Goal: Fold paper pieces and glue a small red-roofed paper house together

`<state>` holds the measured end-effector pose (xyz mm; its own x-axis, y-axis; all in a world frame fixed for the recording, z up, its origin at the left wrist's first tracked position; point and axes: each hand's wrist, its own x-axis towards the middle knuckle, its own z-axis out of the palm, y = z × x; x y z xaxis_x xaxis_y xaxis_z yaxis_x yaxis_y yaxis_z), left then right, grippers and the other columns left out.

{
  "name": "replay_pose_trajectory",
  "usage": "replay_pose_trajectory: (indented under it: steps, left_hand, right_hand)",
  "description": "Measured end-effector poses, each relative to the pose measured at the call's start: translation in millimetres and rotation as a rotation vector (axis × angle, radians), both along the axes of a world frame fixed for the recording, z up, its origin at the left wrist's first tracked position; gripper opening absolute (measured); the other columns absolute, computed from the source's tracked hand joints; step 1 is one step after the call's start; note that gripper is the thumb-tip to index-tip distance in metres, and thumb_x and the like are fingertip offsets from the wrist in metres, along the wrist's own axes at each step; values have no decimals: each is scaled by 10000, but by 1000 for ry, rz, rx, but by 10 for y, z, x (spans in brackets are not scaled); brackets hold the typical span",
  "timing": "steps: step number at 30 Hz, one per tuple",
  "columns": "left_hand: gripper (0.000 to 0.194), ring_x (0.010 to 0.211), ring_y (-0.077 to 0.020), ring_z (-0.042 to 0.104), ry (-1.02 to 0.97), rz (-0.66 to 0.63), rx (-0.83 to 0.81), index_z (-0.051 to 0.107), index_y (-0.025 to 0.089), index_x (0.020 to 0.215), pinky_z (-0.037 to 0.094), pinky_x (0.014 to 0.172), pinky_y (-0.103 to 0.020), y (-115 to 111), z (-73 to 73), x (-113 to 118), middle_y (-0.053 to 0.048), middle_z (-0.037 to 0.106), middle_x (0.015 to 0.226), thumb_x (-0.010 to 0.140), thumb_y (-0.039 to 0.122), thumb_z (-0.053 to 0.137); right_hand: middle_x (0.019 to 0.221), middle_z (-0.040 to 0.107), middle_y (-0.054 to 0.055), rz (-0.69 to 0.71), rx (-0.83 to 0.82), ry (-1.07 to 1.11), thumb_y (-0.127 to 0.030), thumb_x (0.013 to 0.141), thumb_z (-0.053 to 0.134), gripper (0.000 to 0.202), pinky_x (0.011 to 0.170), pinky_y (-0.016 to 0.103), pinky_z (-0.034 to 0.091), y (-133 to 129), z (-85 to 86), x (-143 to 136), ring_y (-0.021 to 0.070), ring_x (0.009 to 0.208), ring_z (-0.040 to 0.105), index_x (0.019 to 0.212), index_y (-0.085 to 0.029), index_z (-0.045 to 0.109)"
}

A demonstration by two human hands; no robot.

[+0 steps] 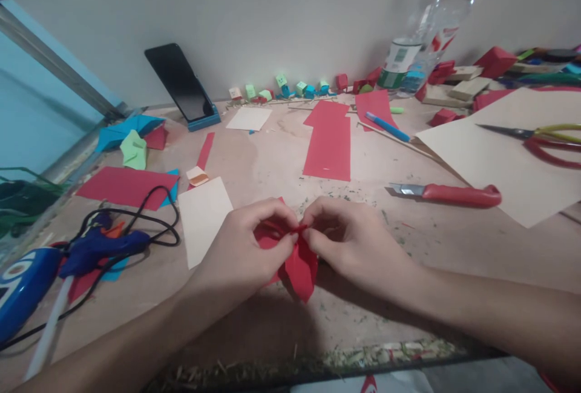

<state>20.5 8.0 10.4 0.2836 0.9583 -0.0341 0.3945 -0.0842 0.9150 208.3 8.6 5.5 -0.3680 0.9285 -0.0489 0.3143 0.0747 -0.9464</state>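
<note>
Red folded paper (303,275) is up between both hands, over the near part of the tabletop (272,166), one pointed flap hanging down toward the person. Left hand (249,241): thumb and forefinger pinching the paper's top edge. Right hand (351,235): same kind of pinch, right beside it, tips nearly meeting. Step in hand, my read: fine fingertip shaping or creasing of that top edge; exact fold hidden by the fingers, can't tell. Any next move on it would call for light, even pressure from both pinches, tips kept close, so the thin paper doesn't slip, skew or tear. More red shows behind the left fingers; can't tell if it's the same piece. Around: cream sheet (204,217) just beyond the left wrist, red sheet (329,151) flat past the fingertips, red-handled knife (458,195) off to the right, blade pointing left, blue glue gun (106,247) with looped cord on the left. None of those tools is being touched.
</note>
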Motion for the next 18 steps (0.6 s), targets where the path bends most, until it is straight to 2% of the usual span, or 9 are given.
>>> replay_pose_trajectory:
  steps: [5,10,14,18]
  left_hand:
    - [111,797,-153,675,-64,-29,9,664,190,807,533,748,-258,7,-10,-11,4,688,826,810,90,616]
    - [155,841,-153,664,-63,-79,102,677,195,803,515,781,-267,31,9,-39,-5,693,861,828,61,601]
    - [187,836,-145,664,6,-87,207,673,208,811,507,778,-265,16,30,-54,1,696,862,847,44,592]
    - [205,817,-147,671,67,-66,313,681,229,805,521,770,-267,-10,48,-35,4,706,864,850,46,600]
  right_hand:
    - [728,673,-28,3,-106,105,-40,799,576,174,599,210,465,52,17,-14,109,661,614,817,-176,684]
    - [688,651,-27,-19,-306,223,-40,766,631,141,550,203,465,99,63,1,97,593,579,788,-162,700]
    - [759,679,14,-60,-496,367,-117,836,668,85,677,235,578,109,103,19,122,693,657,778,-156,718]
    - [800,707,32,-40,-576,379,-204,839,763,67,723,248,598,126,117,33,130,723,676,798,-156,742]
